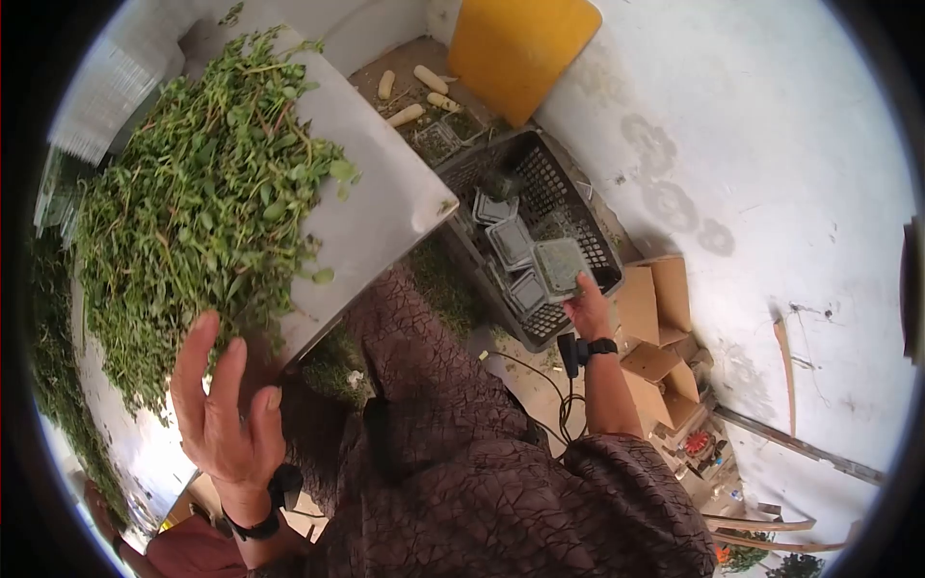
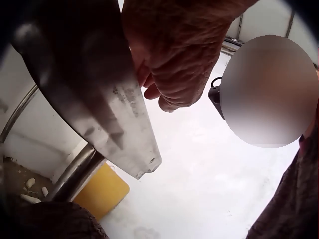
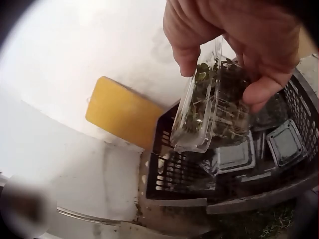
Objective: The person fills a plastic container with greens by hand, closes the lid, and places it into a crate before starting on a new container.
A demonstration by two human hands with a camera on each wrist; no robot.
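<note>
The clear box (image 1: 560, 264) could slip, the right hand (image 1: 588, 311) pinching only its near end, the left hand (image 1: 231, 420) relaxed.

From the head we look forward and down, the black crate (image 1: 554, 173) at two o'clock; from the left wrist we look up past the left hand (image 2: 174, 55), very near. From the right wrist, we face the crate closely. All three share the yellow board (image 1: 520, 53) (seven o'clock in the left-wrist view).

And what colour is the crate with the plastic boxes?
Dark grey, near black; the crate shows best in the head view.
</note>
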